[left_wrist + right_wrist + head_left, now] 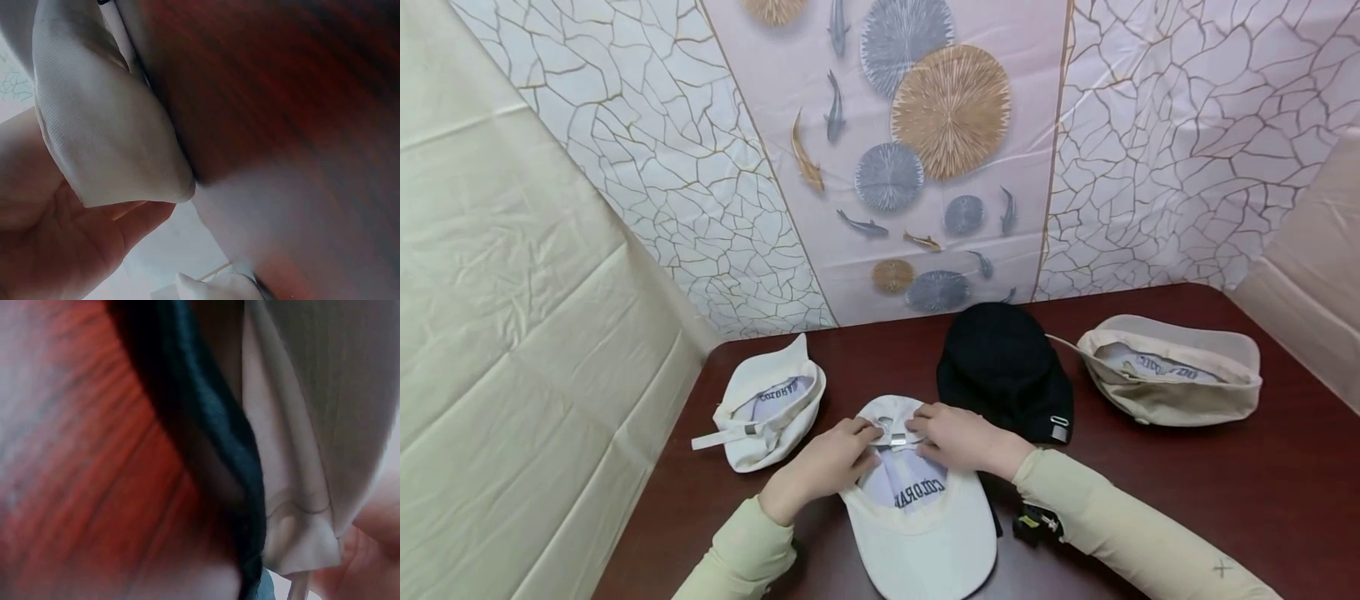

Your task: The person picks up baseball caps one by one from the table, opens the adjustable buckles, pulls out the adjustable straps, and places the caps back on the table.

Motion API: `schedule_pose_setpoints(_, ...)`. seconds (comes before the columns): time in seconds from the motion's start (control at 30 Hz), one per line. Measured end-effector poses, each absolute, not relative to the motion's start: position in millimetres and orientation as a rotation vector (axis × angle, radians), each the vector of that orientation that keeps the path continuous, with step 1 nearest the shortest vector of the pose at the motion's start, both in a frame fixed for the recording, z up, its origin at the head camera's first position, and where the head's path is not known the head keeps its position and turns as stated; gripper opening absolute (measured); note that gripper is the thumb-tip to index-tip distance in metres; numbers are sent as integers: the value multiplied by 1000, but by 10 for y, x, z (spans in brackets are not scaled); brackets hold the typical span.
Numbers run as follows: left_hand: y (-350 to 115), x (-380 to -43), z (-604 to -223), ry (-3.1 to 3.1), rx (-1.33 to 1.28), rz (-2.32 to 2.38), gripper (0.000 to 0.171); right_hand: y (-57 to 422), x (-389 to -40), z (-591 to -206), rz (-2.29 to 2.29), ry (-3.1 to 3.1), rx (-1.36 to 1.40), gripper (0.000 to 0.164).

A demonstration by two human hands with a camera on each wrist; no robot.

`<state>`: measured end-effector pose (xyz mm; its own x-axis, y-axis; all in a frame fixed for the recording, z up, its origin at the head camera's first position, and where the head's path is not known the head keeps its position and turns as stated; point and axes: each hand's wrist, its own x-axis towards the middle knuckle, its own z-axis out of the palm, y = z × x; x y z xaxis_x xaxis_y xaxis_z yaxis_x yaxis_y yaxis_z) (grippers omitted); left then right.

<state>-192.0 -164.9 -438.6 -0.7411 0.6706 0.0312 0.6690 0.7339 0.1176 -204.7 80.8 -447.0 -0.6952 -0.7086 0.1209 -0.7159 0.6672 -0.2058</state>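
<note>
A white baseball cap (925, 546) lies at the front middle of the table, brim towards me and its inside with dark lettering showing. My left hand (827, 467) grips the left end of its back edge, beside the strap with a metal buckle (898, 440). On the other side of the buckle, my right hand (966, 437) holds the same edge. In the left wrist view the pale cap fabric (106, 119) covers part of the left fingers. The right wrist view has the cap's side (350, 394) close up, hiding most of the right hand.
Another white cap (767, 450) with a loose strap lies at the left. Behind my right hand sits a black bucket hat (996, 354), and a beige cap (1180, 404) rests at the far right. A patterned cloth (951, 108) hangs behind the dark red table (1285, 500).
</note>
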Motion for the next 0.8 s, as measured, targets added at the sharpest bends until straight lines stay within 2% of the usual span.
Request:
schedule_pose_setpoints(0.27,-1661,-1916,-4426,2904,1140,170,34,807,-2016,-4498,327,-2766,1267,35)
schedule_pose_setpoints(0.53,-1646,-2007,-4384,2983,1177,105,26,746,-2067,-4483,232,-2615,1304,10)
schedule_pose_setpoints(0.67,-1607,-2038,-4164,3040,1171,176,28,764,-2132,-4367,357,-2612,1230,11)
schedule_pose_setpoints(0.8,-1579,-1982,-3778,3174,1217,256,32,824,-2127,-4023,549,-2548,1134,18)
